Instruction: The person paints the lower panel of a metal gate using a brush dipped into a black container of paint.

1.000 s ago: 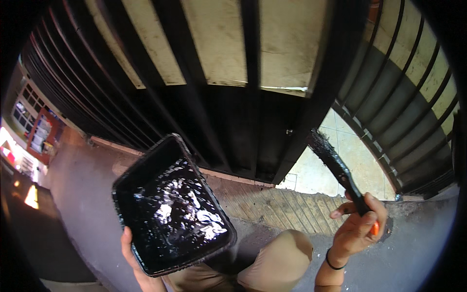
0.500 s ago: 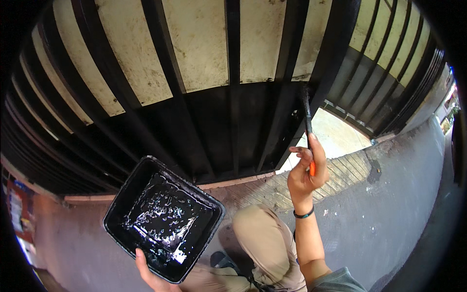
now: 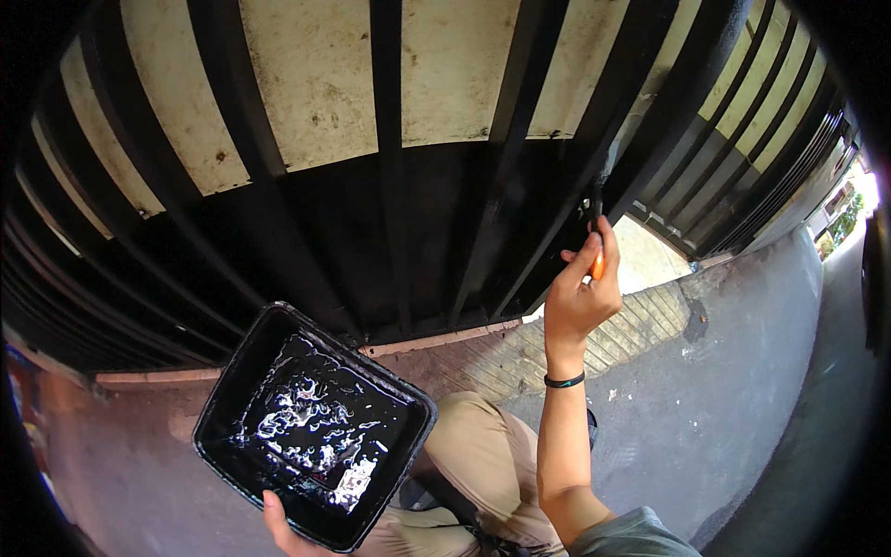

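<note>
My left hand (image 3: 288, 531) grips the near edge of a black square tray (image 3: 246, 382), thumb over its rim. Glossy black paint (image 3: 311, 418) lies wet across the tray's bottom. In my right hand (image 3: 583, 295) is a paintbrush (image 3: 597, 202) with an orange-ended handle, fingers closed round it and bristles pointing up. Its bristles are at the right edge of a black barred metal gate (image 3: 388, 93), between two upright bars; dark on dark hides the exact contact. Behind the bars, the gate is cream above and black below.
My bent knee (image 3: 478, 436) is beside the tray. A ribbed concrete ramp (image 3: 640, 334) and grey pavement (image 3: 687, 418) extend to the right. Pale tiles (image 3: 654, 255) show through the gap beside the gate. More barred fencing (image 3: 733, 158) stands beyond.
My view has shifted to the right along the gate. The brush has moved from the lower panel's top edge to the gap between the bars at the gate's right edge. The tray stays in my left hand.
</note>
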Motion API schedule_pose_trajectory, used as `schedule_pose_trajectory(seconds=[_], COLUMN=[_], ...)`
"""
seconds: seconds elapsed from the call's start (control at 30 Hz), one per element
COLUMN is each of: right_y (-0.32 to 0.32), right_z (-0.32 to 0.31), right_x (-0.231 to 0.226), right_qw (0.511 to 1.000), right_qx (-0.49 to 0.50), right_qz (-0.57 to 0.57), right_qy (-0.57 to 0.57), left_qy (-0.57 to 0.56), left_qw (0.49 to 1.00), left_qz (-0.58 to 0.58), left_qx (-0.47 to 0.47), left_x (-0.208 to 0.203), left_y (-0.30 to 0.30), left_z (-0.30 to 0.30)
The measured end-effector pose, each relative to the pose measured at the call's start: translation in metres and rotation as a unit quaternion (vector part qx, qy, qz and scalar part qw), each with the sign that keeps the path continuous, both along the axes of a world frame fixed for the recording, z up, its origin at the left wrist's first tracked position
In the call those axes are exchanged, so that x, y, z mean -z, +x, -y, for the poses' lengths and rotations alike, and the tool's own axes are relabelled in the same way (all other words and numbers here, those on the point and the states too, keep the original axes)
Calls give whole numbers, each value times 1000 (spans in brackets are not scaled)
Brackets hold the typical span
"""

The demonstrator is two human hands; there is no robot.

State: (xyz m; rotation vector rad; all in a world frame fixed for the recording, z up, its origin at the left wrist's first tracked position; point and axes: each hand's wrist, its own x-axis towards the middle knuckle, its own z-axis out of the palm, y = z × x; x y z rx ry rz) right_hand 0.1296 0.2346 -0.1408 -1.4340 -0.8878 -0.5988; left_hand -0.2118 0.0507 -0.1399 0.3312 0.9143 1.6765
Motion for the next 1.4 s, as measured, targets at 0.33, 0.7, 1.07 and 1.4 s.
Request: schedule_pose_trajectory(seconds=[0.33,0.7,1.07,1.4], right_y=[2,-12,-7,-11], right_z=[-26,-1,-22,-6], right_x=[-46,-19,-56,-43], right_qw=[997,988,998,997], right_qx=[32,114,59,33], right_qz=[-27,30,22,73], right_qy=[66,-99,12,-8], left_qy=[-27,-52,-65,-44], left_qw=[999,998,997,999], left_qz=[-18,7,10,-8], left_qx=[-32,-32,-49,-27], left_x=[0,-7,-7,-4], left_y=[0,5,5,1], left_z=[-3,-1,-1,0])
